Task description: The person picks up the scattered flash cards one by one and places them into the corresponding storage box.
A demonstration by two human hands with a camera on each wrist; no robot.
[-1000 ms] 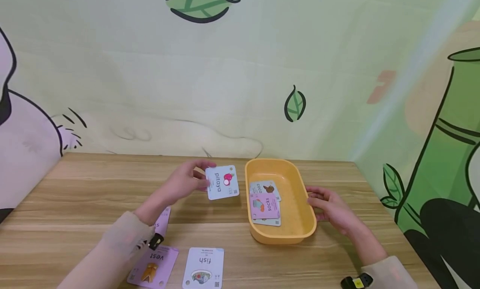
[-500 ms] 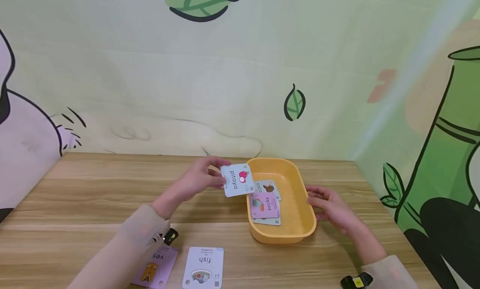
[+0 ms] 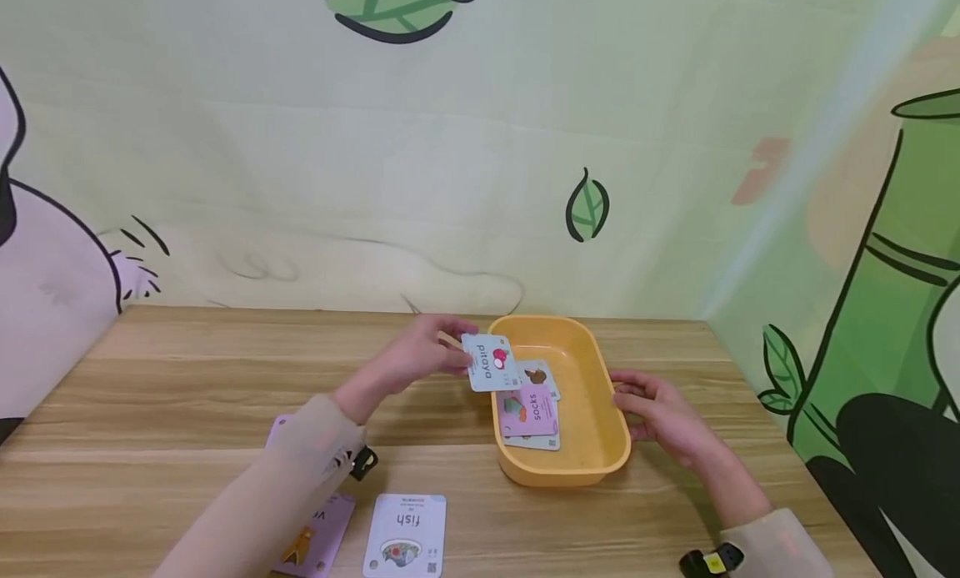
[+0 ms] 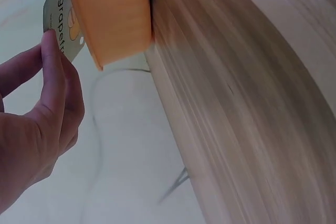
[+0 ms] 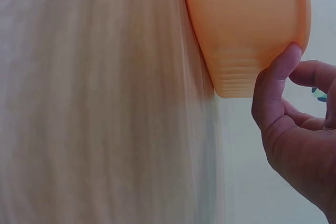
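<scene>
My left hand (image 3: 412,353) pinches a pale blue picture card (image 3: 491,364) marked "pitaya" by its left edge. The card overlaps the left rim of a yellow plastic bin (image 3: 588,436). On its reverse, in the left wrist view, the card (image 4: 60,22) reads "grapefr…" with a fruit picture. Inside the bin lie a pink "socks" card (image 3: 531,411), a partly covered "coco…" card (image 3: 542,374) and a pale card (image 3: 543,442) mostly hidden underneath. My right hand (image 3: 660,415) holds the bin's right rim, its thumb against the bin wall (image 5: 247,14) in the right wrist view.
A "fish" card (image 3: 407,532) and a purple card (image 3: 322,536) with an orange vest lie on the wooden table (image 3: 225,378) near the front. Behind the left sleeve (image 3: 277,486) another purple card (image 3: 279,425) shows a corner. A printed backdrop (image 3: 375,186) stands behind the table.
My left hand has carried the pitaya card rightward, from left of the bin to over its left rim. The right hand and the bin have stayed in place.
</scene>
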